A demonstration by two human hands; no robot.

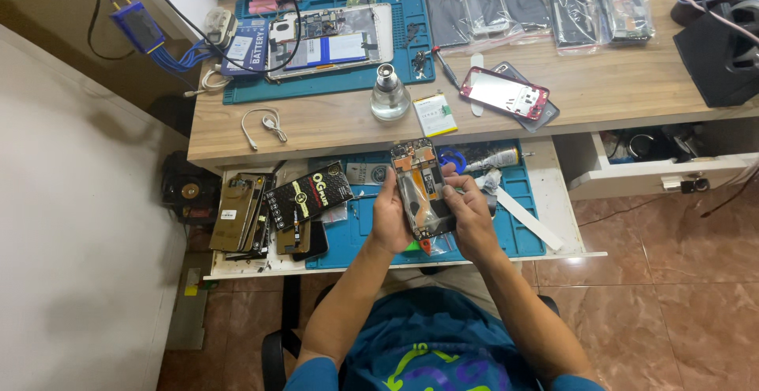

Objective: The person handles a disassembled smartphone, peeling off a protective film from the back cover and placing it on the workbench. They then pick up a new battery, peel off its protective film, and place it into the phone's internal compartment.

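I held an opened phone [421, 189] upright over the pulled-out tray [553, 201], circuit side toward me, so its insides faced the camera. My left hand [390, 217] gripped its edge from nine o'clock; my right hand [468, 209] closed on it from three o'clock, steadying it. A glass bottle [390, 94] stood on the table [332, 122] at twelve o'clock, within reach.
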